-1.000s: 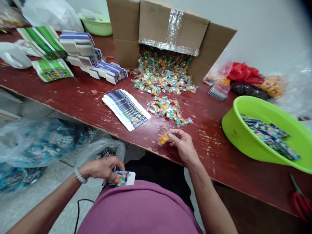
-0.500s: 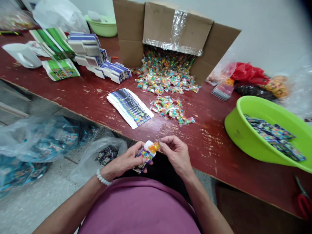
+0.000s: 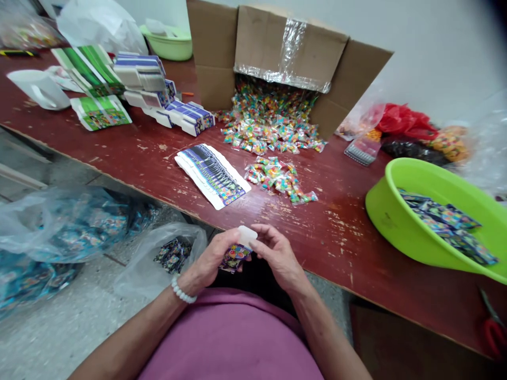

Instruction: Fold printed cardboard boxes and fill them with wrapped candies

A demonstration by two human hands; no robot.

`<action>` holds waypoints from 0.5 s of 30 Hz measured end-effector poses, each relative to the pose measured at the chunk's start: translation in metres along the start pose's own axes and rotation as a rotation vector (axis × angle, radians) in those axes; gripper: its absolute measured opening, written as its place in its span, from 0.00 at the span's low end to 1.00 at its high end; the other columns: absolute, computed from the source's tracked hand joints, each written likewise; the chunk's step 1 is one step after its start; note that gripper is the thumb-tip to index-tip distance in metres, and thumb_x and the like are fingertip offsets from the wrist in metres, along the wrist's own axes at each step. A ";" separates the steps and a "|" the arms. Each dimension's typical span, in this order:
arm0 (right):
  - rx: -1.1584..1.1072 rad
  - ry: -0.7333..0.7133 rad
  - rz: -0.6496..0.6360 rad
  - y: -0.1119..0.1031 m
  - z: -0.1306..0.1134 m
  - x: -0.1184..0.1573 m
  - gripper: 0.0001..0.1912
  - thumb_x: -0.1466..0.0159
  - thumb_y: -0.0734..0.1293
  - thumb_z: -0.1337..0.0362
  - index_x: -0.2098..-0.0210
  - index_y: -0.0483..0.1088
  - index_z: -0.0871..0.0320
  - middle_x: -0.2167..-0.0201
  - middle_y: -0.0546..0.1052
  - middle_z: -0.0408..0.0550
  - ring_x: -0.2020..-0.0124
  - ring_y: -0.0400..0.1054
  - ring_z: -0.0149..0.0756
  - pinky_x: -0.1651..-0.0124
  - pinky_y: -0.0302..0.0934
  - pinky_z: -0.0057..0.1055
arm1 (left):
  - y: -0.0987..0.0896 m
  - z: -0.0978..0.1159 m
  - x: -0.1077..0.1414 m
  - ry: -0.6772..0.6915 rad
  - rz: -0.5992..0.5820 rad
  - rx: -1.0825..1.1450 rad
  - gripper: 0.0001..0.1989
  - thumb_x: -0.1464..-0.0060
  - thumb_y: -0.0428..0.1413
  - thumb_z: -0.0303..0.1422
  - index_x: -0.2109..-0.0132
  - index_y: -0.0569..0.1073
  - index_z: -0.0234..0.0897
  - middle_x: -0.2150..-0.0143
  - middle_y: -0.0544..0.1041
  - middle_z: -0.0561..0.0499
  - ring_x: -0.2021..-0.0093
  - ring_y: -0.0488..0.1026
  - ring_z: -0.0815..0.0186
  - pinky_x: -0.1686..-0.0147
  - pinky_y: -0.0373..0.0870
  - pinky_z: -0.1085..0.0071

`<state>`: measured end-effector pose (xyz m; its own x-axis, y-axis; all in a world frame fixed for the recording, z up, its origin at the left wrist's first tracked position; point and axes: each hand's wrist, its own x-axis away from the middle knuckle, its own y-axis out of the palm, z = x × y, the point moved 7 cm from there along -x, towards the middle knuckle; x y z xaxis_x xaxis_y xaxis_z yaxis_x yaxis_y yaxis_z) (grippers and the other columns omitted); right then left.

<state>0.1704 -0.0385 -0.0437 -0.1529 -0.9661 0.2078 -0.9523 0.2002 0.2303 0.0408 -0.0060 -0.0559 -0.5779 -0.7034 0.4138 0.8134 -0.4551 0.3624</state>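
Observation:
A small purple printed box (image 3: 234, 255) with a raised white flap (image 3: 247, 236) is gripped in my left hand (image 3: 209, 260), in front of my body at the table's near edge. The fingers of my right hand (image 3: 277, 257) are bent together at the right side of the white flap, touching it. Beyond my hands, a fanned row of flat printed boxes (image 3: 214, 177) lies on the table. Beside it is a small pile of candy packets (image 3: 277, 177). A larger candy heap (image 3: 269, 129) spills from a cardboard box (image 3: 289, 47).
On the right stand a green basin (image 3: 412, 232) with dark packets and red scissors (image 3: 493, 335). Bundled green boxes (image 3: 101, 113), purple box stacks (image 3: 190, 117) and a white mug (image 3: 38, 91) are at the left. An open plastic bag (image 3: 137, 269) sits below the table edge.
The orange candy packet that was between my right fingers at the box opening is no longer visible. My left hand has shifted slightly right, and the white flap now stands between both hands.

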 end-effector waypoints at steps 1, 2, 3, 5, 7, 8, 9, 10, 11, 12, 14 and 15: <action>-0.013 0.021 -0.049 0.005 0.004 -0.001 0.19 0.45 0.76 0.56 0.56 0.74 0.53 0.65 0.78 0.43 0.70 0.70 0.32 0.66 0.68 0.28 | 0.001 0.001 0.000 0.028 -0.002 -0.032 0.24 0.47 0.59 0.52 0.56 0.74 0.33 0.68 0.76 0.49 0.73 0.71 0.67 0.78 0.69 0.75; -0.017 0.020 -0.077 0.009 0.006 -0.001 0.18 0.44 0.76 0.56 0.57 0.75 0.54 0.65 0.78 0.43 0.69 0.71 0.32 0.67 0.68 0.28 | 0.002 0.001 0.001 0.049 0.006 -0.059 0.23 0.47 0.60 0.51 0.57 0.74 0.34 0.68 0.75 0.50 0.73 0.71 0.68 0.78 0.69 0.76; -0.010 0.004 -0.084 0.011 0.008 -0.002 0.15 0.43 0.75 0.55 0.59 0.75 0.54 0.65 0.78 0.44 0.69 0.71 0.33 0.68 0.67 0.28 | 0.002 0.001 0.001 0.056 0.020 -0.068 0.22 0.47 0.61 0.50 0.57 0.74 0.35 0.68 0.74 0.51 0.72 0.71 0.68 0.79 0.68 0.77; 0.046 -0.074 -0.038 0.009 0.005 -0.001 0.11 0.40 0.73 0.55 0.63 0.76 0.54 0.66 0.78 0.44 0.71 0.71 0.34 0.71 0.66 0.28 | 0.002 -0.001 0.001 0.033 0.027 -0.012 0.21 0.46 0.60 0.50 0.57 0.73 0.37 0.68 0.74 0.52 0.72 0.71 0.68 0.79 0.69 0.77; 0.178 -0.202 0.007 0.007 -0.004 0.002 0.08 0.37 0.71 0.56 0.64 0.77 0.53 0.67 0.79 0.45 0.72 0.71 0.34 0.71 0.66 0.30 | 0.005 -0.007 0.000 -0.044 -0.010 0.133 0.22 0.44 0.57 0.52 0.55 0.73 0.37 0.70 0.74 0.52 0.74 0.72 0.67 0.80 0.70 0.75; 0.262 -0.272 0.000 0.008 -0.010 0.004 0.07 0.36 0.70 0.57 0.64 0.78 0.53 0.65 0.80 0.46 0.71 0.72 0.35 0.68 0.67 0.32 | 0.007 -0.009 -0.001 -0.091 -0.034 0.212 0.24 0.42 0.55 0.53 0.54 0.73 0.36 0.71 0.74 0.52 0.76 0.72 0.67 0.81 0.71 0.74; 0.345 -0.338 -0.025 0.010 -0.015 0.006 0.06 0.35 0.69 0.59 0.63 0.79 0.52 0.63 0.81 0.47 0.68 0.74 0.37 0.64 0.68 0.33 | 0.008 -0.012 -0.001 -0.135 -0.053 0.280 0.25 0.42 0.53 0.54 0.53 0.73 0.36 0.72 0.74 0.52 0.77 0.72 0.67 0.82 0.70 0.73; 0.417 -0.389 -0.061 0.014 -0.020 0.007 0.06 0.34 0.68 0.60 0.63 0.79 0.51 0.60 0.81 0.48 0.64 0.75 0.39 0.59 0.68 0.35 | 0.009 -0.014 -0.001 -0.173 -0.062 0.331 0.26 0.41 0.52 0.55 0.51 0.73 0.36 0.74 0.74 0.52 0.79 0.71 0.66 0.83 0.70 0.73; 0.464 -0.412 -0.092 0.016 -0.022 0.008 0.07 0.34 0.68 0.60 0.63 0.80 0.51 0.59 0.81 0.48 0.60 0.75 0.40 0.56 0.68 0.36 | 0.009 -0.015 -0.002 -0.200 -0.063 0.361 0.27 0.40 0.51 0.55 0.50 0.73 0.36 0.74 0.74 0.52 0.80 0.71 0.66 0.84 0.70 0.72; 0.475 -0.399 -0.104 0.017 -0.022 0.008 0.07 0.34 0.68 0.61 0.64 0.80 0.51 0.60 0.82 0.48 0.60 0.75 0.40 0.56 0.68 0.37 | 0.008 -0.016 -0.002 -0.210 -0.059 0.370 0.28 0.40 0.50 0.55 0.48 0.73 0.36 0.75 0.74 0.52 0.80 0.71 0.66 0.84 0.70 0.72; 0.390 -0.287 -0.082 0.015 -0.017 0.003 0.05 0.36 0.70 0.60 0.66 0.78 0.53 0.63 0.82 0.47 0.66 0.75 0.38 0.62 0.69 0.34 | 0.007 -0.017 -0.002 -0.205 -0.037 0.338 0.29 0.40 0.50 0.55 0.47 0.74 0.36 0.75 0.75 0.51 0.81 0.71 0.66 0.84 0.69 0.72; 0.315 -0.211 -0.074 0.014 -0.012 -0.001 0.05 0.37 0.71 0.59 0.67 0.78 0.54 0.64 0.82 0.46 0.70 0.74 0.36 0.66 0.68 0.33 | 0.006 -0.017 -0.002 -0.197 -0.020 0.307 0.29 0.40 0.50 0.56 0.48 0.74 0.35 0.75 0.76 0.50 0.80 0.71 0.66 0.84 0.69 0.73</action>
<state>0.1599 -0.0332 -0.0292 -0.1004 -0.9949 -0.0059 -0.9922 0.1006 -0.0730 0.0482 -0.0172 -0.0687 -0.6197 -0.5634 0.5464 0.7612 -0.2618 0.5933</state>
